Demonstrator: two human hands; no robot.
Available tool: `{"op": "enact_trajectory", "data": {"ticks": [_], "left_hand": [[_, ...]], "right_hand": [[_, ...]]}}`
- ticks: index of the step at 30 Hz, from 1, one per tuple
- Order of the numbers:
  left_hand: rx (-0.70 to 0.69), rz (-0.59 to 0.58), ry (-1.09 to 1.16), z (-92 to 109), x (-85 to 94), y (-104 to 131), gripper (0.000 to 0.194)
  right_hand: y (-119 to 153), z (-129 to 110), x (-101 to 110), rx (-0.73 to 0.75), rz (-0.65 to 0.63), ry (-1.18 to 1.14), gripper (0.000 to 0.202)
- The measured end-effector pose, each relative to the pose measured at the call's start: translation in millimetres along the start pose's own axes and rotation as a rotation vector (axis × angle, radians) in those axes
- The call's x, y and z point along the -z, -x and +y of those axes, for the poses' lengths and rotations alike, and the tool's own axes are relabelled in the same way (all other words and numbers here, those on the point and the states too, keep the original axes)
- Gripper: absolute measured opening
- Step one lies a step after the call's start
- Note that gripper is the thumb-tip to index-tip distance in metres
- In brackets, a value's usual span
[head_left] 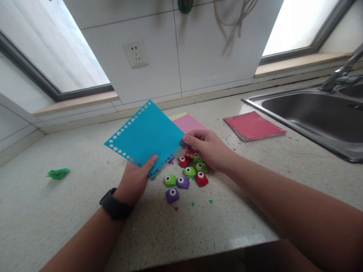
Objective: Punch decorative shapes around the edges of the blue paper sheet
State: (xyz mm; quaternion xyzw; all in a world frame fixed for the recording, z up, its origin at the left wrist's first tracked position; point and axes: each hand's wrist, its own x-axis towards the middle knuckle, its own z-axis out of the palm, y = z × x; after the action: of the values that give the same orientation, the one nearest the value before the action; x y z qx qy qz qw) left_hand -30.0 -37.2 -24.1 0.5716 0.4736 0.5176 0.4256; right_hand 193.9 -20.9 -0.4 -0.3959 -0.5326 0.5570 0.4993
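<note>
Gripping the blue paper sheet [150, 138] near its lowest corner, the left hand [137, 177] has its thumb pressed flat on top and its fingers hidden underneath. A dark watch [115, 204] circles that wrist. The sheet is held up, tilted, over the middle of the speckled countertop [85, 211]. Small flower and heart cut-outs line its far-left, near-left and near-right edges; the far-right edge is plain.

At the sheet's right corner, the right hand [207, 147] is closed with thumb and fingers on a purple craft punch [185, 142], mostly covered by the fingers; whether the punch is pressed down cannot be told.

Just below the hands lies a cluster of craft punches: green ones [170, 181], red ones [202, 179] and more purple ones [172, 195], with white round buttons. Paper bits, among them a green heart [210, 201], are scattered around them.

Behind the blue sheet, pink paper [191, 124] and yellow paper [178, 115] show partly. Farther right is a stack of punched sheets with a red sheet [255, 125] on top, near the steel sink [309, 113]. A green crumpled piece [58, 173] lies far left.
</note>
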Motion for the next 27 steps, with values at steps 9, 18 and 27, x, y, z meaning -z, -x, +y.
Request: {"op": "enact_trajectory", "data": {"ticks": [9,18,27], "left_hand": [[-0.001,0.011,0.048,-4.8,0.6,-0.2,0.046],[-0.036,-0.008,-0.03,1.6,-0.7,0.3,0.052],[-0.01,0.001,-0.099,2.3,0.0,0.8,0.051]], "right_hand": [[0.6,-2.5,-1.4,-0.017,0.014,-0.017,0.025],[-0.5,-2.2,-1.1,-0.001,0.025,-0.052,0.024],[-0.7,-1.1,-0.1,0.004,0.013,-0.042,0.022]]}}
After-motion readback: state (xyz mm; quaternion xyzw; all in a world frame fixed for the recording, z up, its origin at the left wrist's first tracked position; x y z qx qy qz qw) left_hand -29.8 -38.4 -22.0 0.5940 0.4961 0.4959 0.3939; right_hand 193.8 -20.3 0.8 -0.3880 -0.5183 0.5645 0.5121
